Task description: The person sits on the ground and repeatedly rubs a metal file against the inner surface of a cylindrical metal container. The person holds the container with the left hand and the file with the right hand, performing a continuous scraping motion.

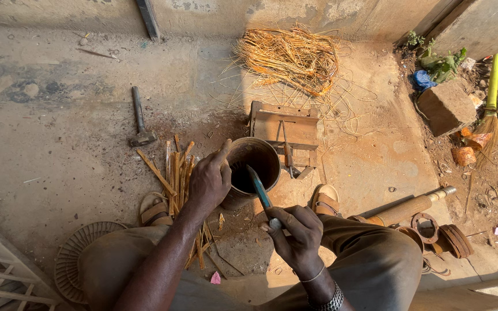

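My left hand (210,179) grips the rim of a dark round metal can (253,170) standing on the ground between my feet. My right hand (296,229) is closed around the handle of a knife (259,187) with a bluish blade; the blade points up and away, its tip over the can's near rim. Thin split wooden strips (175,173) lie in a loose bundle on the ground just left of the can, under my left forearm.
A hammer (140,122) lies to the far left. A small wooden stool (286,133) sits behind the can, with a heap of straw-like fibres (290,56) beyond it. A stone block (446,106), a broom (488,115), a pipe (410,207) and metal rings (440,233) are at right. A woven round tray (76,259) lies at lower left.
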